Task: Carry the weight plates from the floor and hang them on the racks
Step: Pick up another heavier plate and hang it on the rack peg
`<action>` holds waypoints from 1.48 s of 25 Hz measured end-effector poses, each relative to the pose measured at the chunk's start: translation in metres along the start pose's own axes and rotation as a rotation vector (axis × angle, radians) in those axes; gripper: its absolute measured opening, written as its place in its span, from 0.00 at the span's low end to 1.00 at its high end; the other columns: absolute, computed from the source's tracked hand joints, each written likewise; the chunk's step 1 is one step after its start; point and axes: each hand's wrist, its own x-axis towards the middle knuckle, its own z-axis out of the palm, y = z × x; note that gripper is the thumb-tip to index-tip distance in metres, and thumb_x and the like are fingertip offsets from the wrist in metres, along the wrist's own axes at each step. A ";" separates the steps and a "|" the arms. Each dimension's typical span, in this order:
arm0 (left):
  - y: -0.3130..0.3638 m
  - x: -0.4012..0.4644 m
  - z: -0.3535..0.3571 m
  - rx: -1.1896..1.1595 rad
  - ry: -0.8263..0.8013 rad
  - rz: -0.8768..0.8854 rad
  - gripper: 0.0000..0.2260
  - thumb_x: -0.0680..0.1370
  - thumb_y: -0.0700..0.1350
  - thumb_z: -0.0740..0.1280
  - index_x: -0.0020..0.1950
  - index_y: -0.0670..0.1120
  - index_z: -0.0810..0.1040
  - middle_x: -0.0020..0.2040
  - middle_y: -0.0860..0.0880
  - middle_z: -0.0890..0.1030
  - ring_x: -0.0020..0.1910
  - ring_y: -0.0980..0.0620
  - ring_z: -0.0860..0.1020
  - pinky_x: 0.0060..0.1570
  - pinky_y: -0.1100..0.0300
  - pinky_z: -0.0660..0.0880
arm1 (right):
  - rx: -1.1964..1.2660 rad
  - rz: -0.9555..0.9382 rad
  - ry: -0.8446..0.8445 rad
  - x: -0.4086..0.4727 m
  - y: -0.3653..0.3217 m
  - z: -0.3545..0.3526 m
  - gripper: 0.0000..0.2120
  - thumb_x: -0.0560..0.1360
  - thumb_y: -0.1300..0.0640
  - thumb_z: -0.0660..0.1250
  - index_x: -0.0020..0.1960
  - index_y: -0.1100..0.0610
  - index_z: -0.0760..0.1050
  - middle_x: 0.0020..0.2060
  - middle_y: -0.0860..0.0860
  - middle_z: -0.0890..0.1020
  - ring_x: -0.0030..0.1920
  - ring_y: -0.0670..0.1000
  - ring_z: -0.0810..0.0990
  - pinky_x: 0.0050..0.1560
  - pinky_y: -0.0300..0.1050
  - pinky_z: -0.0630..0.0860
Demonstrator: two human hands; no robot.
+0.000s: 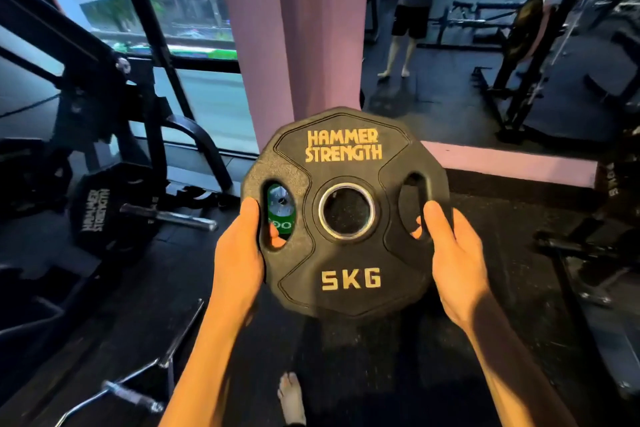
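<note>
I hold a black 5 kg weight plate [346, 253] upright in front of me, its gold lettering facing me. My left hand [239, 253] grips its left grip slot, fingers through the hole. My right hand [450, 253] grips the right slot the same way. Through the left slot a green plate [281, 208] shows on the floor behind. Another black plate [100, 211] hangs on a chrome peg [169, 217] of the black rack [104, 107] to my left.
A pink pillar [294, 28] stands straight ahead, with a mirror to its right showing a person and more racks. A curl bar [138, 381] lies on the dark rubber floor at lower left. My bare foot [291, 399] is below. Black machine frames [588, 246] stand to the right.
</note>
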 end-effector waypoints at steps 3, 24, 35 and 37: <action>0.004 0.092 0.022 -0.031 -0.069 -0.002 0.22 0.67 0.69 0.60 0.31 0.52 0.79 0.31 0.51 0.83 0.27 0.57 0.76 0.28 0.63 0.74 | 0.026 -0.020 0.022 0.077 0.010 0.033 0.13 0.74 0.42 0.67 0.43 0.50 0.82 0.38 0.51 0.85 0.39 0.48 0.85 0.34 0.41 0.80; 0.078 0.582 0.304 -0.126 -0.573 0.136 0.09 0.67 0.56 0.78 0.41 0.52 0.86 0.40 0.44 0.87 0.38 0.47 0.86 0.34 0.60 0.81 | -0.017 -0.187 0.369 0.555 0.025 0.117 0.18 0.69 0.31 0.68 0.40 0.46 0.78 0.33 0.47 0.78 0.35 0.45 0.78 0.33 0.40 0.76; 0.086 0.659 0.584 -0.112 -1.039 0.139 0.05 0.70 0.52 0.73 0.38 0.53 0.85 0.31 0.54 0.84 0.30 0.59 0.82 0.29 0.65 0.76 | -0.124 -0.279 0.923 0.670 -0.001 0.001 0.19 0.71 0.38 0.65 0.41 0.54 0.75 0.31 0.43 0.77 0.33 0.40 0.76 0.34 0.33 0.73; 0.086 0.664 0.638 -0.092 -1.130 0.125 0.08 0.65 0.58 0.75 0.37 0.55 0.85 0.31 0.55 0.84 0.31 0.58 0.83 0.28 0.63 0.77 | -0.162 -0.312 1.023 0.684 -0.006 -0.021 0.19 0.72 0.39 0.64 0.41 0.56 0.74 0.30 0.42 0.76 0.32 0.37 0.74 0.32 0.30 0.72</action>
